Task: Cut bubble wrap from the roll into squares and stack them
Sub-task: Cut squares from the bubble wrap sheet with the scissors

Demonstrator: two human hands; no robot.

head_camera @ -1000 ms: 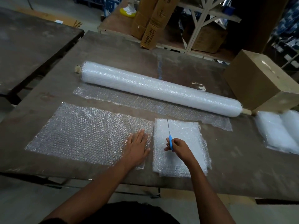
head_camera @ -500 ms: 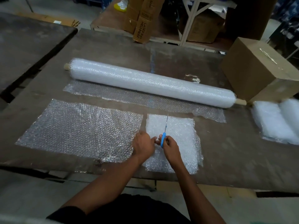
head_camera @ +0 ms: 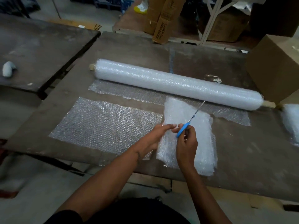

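1. Bubble wrap roll (head_camera: 176,84) lies across the far half of the work table (head_camera: 242,156), its loose tail (head_camera: 129,92) spread flat toward the person.
2. Far left, on a separate table (head_camera: 40,50), sits a small pale object (head_camera: 8,68), well apart from the work.
3. Left of centre, a large cut sheet (head_camera: 105,126) lies flat on the work table, its right edge just beside the stack of squares (head_camera: 199,143).
4. The left hand (head_camera: 155,136) reaches across that edge, its fingers loosely bent, with the tips beside the scissors (head_camera: 189,122). Whether they pinch the handle or the wrap, I cannot tell.
5. The right hand (head_camera: 186,143) is curled round the blue handle of the scissors, blades pointing away toward the roll and hovering over the stack.
6. Risks, as I judge them: the blade tips sit close to the roll's tail and above finished squares, so a careless snip could nick either. With both hands busy at the handle, nothing pins the large sheet, and it may slide or bunch when the next cut begins. The left fingers are near the blades.
7. Right of the roll stands a cardboard box (head_camera: 275,67), touching or nearly touching the core's end, which could block the roll from turning freely. More white wrap (head_camera: 291,123) lies at the table's right edge.
8. Beyond the table are cartons (head_camera: 163,21) and a pale frame (head_camera: 215,16), clear of the work.
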